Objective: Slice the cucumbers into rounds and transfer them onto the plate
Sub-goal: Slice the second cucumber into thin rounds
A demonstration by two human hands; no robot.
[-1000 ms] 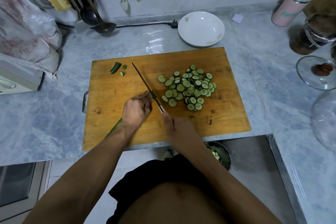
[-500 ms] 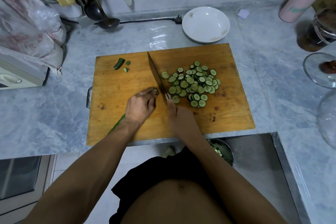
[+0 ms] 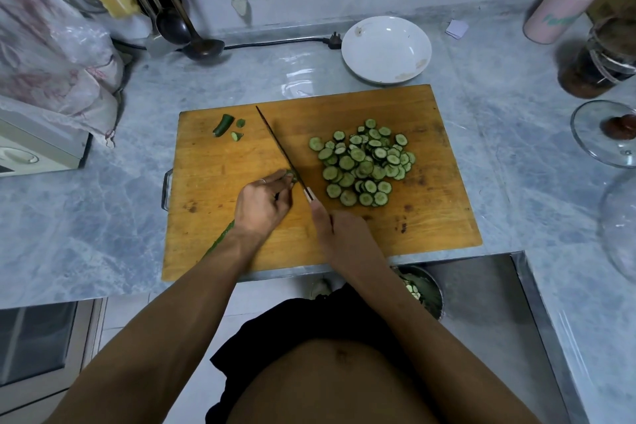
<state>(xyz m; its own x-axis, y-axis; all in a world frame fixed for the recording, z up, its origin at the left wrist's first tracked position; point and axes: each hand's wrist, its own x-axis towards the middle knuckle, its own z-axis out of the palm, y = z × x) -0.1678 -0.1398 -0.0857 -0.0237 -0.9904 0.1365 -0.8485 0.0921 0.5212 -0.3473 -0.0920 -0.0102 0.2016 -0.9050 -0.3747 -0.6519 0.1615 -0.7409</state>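
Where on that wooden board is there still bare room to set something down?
Bare wood lies between the cucumber ends and the left hand, and along the cutting board's right edge. The cucumber slices and knife crowd the middle.

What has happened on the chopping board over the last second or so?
The knife in the right hand rocked: its blade came down through the cucumber half a second ago and now shows edge-on again, by the left hand. The left hand kept holding the cucumber. The pile of slices, the cut-off ends and the empty plate stayed put.
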